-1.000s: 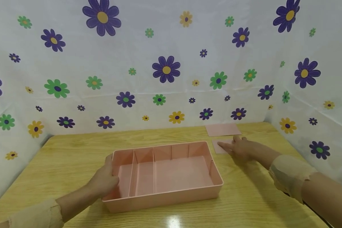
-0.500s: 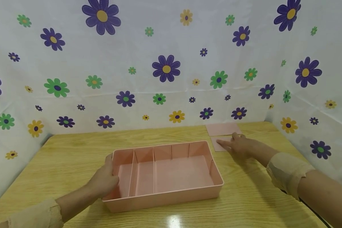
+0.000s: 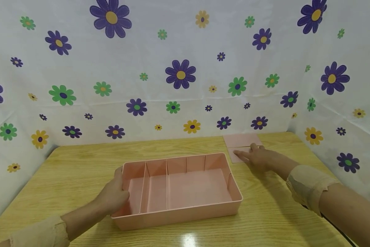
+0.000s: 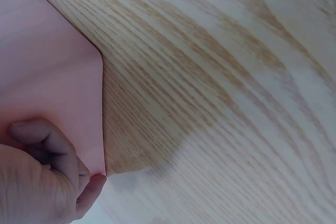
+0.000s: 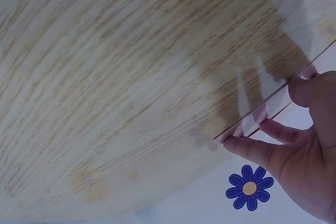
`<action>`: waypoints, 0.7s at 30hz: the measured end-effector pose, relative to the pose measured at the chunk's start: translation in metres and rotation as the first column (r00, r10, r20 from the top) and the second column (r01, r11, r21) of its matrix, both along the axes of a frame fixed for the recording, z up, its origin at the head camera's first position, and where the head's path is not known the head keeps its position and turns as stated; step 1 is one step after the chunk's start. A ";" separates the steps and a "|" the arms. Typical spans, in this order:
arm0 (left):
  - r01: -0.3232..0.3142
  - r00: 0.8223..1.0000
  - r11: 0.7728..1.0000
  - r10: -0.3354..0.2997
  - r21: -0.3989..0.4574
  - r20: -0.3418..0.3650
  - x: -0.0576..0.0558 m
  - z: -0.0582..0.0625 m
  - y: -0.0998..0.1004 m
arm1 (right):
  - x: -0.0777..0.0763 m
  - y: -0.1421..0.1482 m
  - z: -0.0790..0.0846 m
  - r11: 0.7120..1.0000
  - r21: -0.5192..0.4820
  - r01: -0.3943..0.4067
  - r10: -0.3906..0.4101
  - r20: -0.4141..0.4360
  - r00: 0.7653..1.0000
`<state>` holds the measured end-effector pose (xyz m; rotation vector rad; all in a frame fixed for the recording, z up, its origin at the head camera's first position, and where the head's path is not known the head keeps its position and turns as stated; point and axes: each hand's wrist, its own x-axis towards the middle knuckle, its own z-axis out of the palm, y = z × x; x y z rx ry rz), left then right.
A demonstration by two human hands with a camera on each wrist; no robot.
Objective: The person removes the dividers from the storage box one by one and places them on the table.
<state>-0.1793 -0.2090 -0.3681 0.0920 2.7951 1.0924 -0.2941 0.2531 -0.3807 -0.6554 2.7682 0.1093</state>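
The left hand clasped the pink box by one end, while the right hand, fingers outstretched, touched the pink panel beneath.

Pink box, rect., open-topped, is set upright & slightly angled; its end wall is gripped by L hand. 2 partitions are fitted crosswise nr that hand, w/ the widest compt. placed twd R hand. Near panel, thin, pale pink, flat, is touched & partly hidden by R fingers; far panel, similar, is laid just beyond, parallel.
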 end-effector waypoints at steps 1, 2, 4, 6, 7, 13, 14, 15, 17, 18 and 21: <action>-0.001 1.000 1.000 0.001 -0.001 -0.001 0.000 0.000 0.000 | 0.000 0.000 0.000 1.000 -0.001 -0.001 0.001 -0.003 1.000; -0.001 1.000 1.000 0.001 0.000 -0.002 0.000 0.000 0.000 | 0.000 -0.001 0.000 1.000 -0.002 -0.003 0.003 -0.005 1.000; -0.002 1.000 1.000 0.002 0.000 -0.002 0.000 0.000 0.000 | 0.001 -0.001 0.001 1.000 -0.009 -0.001 0.001 -0.009 1.000; -0.003 1.000 1.000 0.003 -0.001 -0.004 0.000 0.000 0.000 | 0.001 -0.002 0.000 1.000 -0.017 0.005 -0.005 -0.010 1.000; -0.003 1.000 1.000 0.003 -0.001 -0.005 0.000 0.000 0.000 | 0.001 -0.002 0.000 1.000 -0.019 0.006 -0.006 -0.015 1.000; -0.018 1.000 1.000 0.018 0.010 0.011 0.002 -0.001 0.000 | 0.000 -0.001 0.003 0.997 -0.078 -0.006 -0.007 -0.163 0.987; -0.022 1.000 1.000 0.022 0.017 0.017 0.002 -0.001 0.000 | 0.000 -0.001 0.006 0.995 -0.098 -0.010 -0.010 -0.206 0.978; -0.025 0.999 0.999 0.024 0.024 0.024 0.002 -0.002 0.000 | 0.000 -0.002 0.010 0.993 -0.121 -0.018 -0.013 -0.249 0.968; -0.031 0.999 0.999 0.030 0.027 0.027 0.002 -0.002 0.000 | 0.002 -0.007 0.022 0.984 -0.173 -0.051 -0.008 -0.321 0.947; -0.034 0.999 0.999 0.033 0.029 0.029 0.002 -0.002 0.000 | 0.003 -0.011 0.028 0.977 -0.205 -0.064 -0.012 -0.348 0.937; -0.033 0.999 0.999 0.032 0.031 0.020 0.001 -0.003 0.002 | 0.010 -0.027 0.048 0.954 -0.284 -0.095 -0.024 -0.389 0.921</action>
